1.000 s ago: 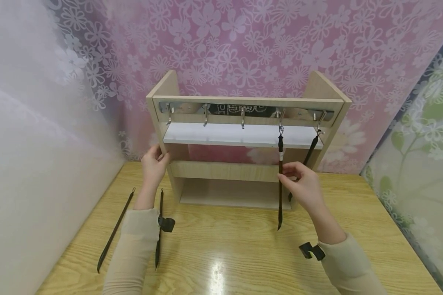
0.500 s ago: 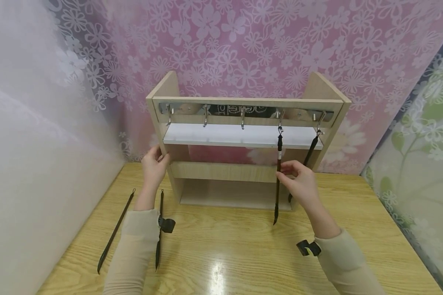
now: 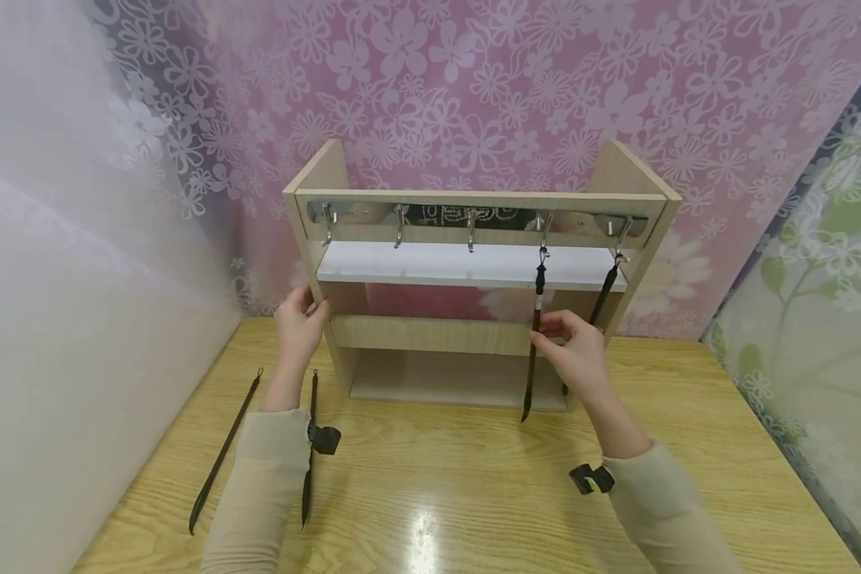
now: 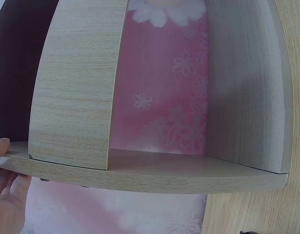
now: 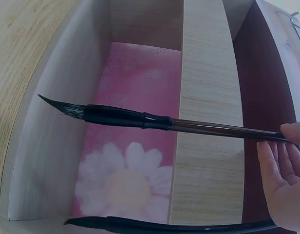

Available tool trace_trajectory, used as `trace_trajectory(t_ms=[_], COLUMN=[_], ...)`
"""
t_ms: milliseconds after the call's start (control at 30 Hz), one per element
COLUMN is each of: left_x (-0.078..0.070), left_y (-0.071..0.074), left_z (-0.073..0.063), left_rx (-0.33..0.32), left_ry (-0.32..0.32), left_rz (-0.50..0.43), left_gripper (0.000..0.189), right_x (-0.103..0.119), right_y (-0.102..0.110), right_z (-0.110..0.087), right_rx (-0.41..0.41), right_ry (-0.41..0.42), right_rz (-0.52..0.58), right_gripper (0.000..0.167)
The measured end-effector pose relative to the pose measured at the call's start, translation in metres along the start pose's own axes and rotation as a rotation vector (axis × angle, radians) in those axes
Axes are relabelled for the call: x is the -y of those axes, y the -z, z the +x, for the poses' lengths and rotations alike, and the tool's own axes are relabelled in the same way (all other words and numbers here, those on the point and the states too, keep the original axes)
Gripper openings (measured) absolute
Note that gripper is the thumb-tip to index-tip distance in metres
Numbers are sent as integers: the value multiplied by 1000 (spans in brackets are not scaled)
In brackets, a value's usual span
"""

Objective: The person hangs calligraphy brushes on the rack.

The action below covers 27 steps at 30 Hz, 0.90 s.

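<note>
In the head view, my right hand [image 3: 577, 351] pinches a calligraphy brush [image 3: 529, 379] by its brown handle between thumb and fingers. Its top loop is on the second hook from the right, and the dark tip points down, slightly to the left. A second calligraphy brush [image 3: 604, 293] hangs from the rightmost hook, partly behind that hand. The right wrist view shows the held brush's dark bristles [image 5: 62, 107]. My left hand [image 3: 299, 325] holds the left side panel of the wooden shelf [image 3: 438, 333], thumb in front, as the left wrist view also shows.
A metal strip with several hooks [image 3: 471, 231] runs along the shelf's top front board. Two more calligraphy brushes lie on the wooden table [image 3: 438, 462]: one far left [image 3: 226, 446], another [image 3: 314, 406] partly beside my left forearm. A white wall [image 3: 79, 319] borders the left.
My right hand has moved slightly left and up, swinging the held brush's lower end left and back towards the shelf. The loop stays at the hook. My left hand keeps its place.
</note>
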<state>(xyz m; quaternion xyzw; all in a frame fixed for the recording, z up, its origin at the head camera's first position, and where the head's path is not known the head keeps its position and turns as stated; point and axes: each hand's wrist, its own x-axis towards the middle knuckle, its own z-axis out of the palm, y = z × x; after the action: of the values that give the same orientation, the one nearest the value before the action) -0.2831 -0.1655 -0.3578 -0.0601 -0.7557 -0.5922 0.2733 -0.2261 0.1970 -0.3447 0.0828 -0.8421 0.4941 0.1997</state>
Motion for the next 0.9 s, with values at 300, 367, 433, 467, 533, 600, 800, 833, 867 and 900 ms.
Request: trace_trajectory(t_ms=[300,367,433,467,533,600,800,833,867,900], left_x=[0,0,0,-1,-1,0,0,0,0,0], left_y=[0,-1,-1,-1,-1,-1,-1,-1,-1,-1], left_z=[0,0,0,0,0,0,0,0,0,0], left_rx=[-8,-9,-8,-7,-7,-8,-15,-15,-14,-12], left_ry=[-1,-1,4,6,6,3,-12,-13,-14,-15], left_rz=[12,16,18,20,26,31,27,27,27,30], left_gripper=[32,32,32,32,32,32,31,31,31,31], right_x=[-1,-1,-2,-2,-3,-3,-3,-3,-3,-3], right_y=[-7,-9,-10,-10,-11,-12,-14,-15,-15,-15], right_z=[3,3,4,4,5,5,6,6,6,6], right_rx=[-26,-35,-40,-44,-52,-59,-75,-79,-81,-84], right_ry=[-3,1,8,10,10,13,16,13,10,6], right_rz=[20,22,24,25,32,35,54,58,60,63], right_gripper=[18,17,17,17,17,16,17,16,16,16])
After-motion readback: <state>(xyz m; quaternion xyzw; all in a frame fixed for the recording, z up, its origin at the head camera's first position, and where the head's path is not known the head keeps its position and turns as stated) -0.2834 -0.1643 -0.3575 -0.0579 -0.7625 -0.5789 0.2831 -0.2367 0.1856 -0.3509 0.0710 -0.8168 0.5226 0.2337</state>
